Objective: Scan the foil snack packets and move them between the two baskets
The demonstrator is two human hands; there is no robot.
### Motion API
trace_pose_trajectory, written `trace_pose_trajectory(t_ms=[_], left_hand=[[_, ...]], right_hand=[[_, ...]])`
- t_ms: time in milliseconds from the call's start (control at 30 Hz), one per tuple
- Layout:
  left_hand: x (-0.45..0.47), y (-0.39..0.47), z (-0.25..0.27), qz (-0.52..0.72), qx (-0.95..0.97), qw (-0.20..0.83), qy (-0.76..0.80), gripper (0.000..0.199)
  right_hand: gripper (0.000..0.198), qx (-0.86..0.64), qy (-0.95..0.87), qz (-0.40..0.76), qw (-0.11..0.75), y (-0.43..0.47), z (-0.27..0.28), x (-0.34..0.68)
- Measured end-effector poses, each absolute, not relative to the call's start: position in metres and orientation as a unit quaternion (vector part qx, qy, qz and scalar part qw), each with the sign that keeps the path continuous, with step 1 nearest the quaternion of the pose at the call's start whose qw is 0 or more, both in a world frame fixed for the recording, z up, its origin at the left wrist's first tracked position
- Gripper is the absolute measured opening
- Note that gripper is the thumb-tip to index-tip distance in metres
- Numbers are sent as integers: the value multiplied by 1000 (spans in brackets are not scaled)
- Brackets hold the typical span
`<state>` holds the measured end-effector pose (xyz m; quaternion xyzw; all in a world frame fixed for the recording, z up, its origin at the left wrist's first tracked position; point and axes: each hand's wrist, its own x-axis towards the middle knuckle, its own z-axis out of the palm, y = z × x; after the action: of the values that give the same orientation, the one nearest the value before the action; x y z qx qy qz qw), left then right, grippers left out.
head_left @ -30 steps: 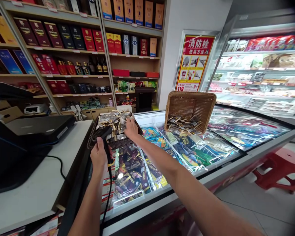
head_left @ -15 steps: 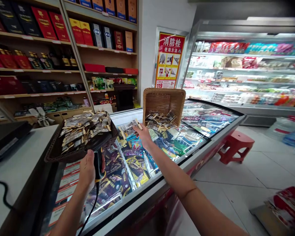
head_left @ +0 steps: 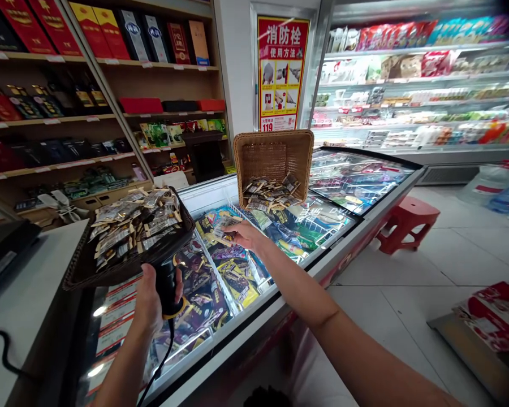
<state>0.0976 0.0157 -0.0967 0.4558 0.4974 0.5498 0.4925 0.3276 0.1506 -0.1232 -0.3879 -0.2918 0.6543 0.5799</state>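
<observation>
My left hand [head_left: 155, 297] is wrapped round the black handle of a barcode scanner [head_left: 169, 288], its cord hanging down. Just beyond the scanner is a dark woven basket [head_left: 82, 268] heaped with small clear-and-tan snack packets [head_left: 127, 220]. Pinched in the fingers of my right hand [head_left: 246, 234] is one such small packet [head_left: 223, 230], above the freezer's glass lid. Behind that hand a lighter wicker basket [head_left: 274, 141] lies tipped with its opening toward me, more packets [head_left: 271, 191] inside it.
Ice-cream bags fill the chest freezer [head_left: 241, 282] below. A white counter [head_left: 34, 288] stands on the left. To the right are a red stool [head_left: 407, 226], large water bottles [head_left: 490, 183] and a red-and-white carton [head_left: 496, 314] on the floor. Shelves [head_left: 152, 65] and a lit refrigerated case [head_left: 415, 85] stand behind.
My right hand has drawn the packet down and nearer, away from the tipped basket. The left hand still grips the scanner. The view has tilted slightly downward.
</observation>
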Motion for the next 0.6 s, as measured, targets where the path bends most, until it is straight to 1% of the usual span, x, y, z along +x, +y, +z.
trace_pose_trajectory(t_ms=[67, 100, 167, 233, 300, 433, 600], left_hand=[[99, 16, -96, 551, 455, 494, 496, 93], [97, 17, -96, 551, 455, 494, 495, 92], [93, 19, -99, 549, 456, 495, 495, 93], [89, 21, -103, 546, 454, 500, 496, 91], [85, 23, -107, 544, 452, 506, 495, 90], [82, 24, -111, 541, 460, 506, 490, 91], [83, 22, -108, 535, 475, 505, 482, 86]], right_hand=[[48, -430, -356, 632, 537, 148, -124, 332], [48, -451, -394, 616, 512, 147, -123, 335], [41, -476, -467, 566, 485, 144, -120, 343], [33, -478, -510, 532, 478, 142, -116, 349], [35, -470, -511, 519, 498, 141, -112, 352], [47, -471, -460, 518, 547, 140, -109, 353], [45, -429, -399, 529, 614, 143, -109, 354]])
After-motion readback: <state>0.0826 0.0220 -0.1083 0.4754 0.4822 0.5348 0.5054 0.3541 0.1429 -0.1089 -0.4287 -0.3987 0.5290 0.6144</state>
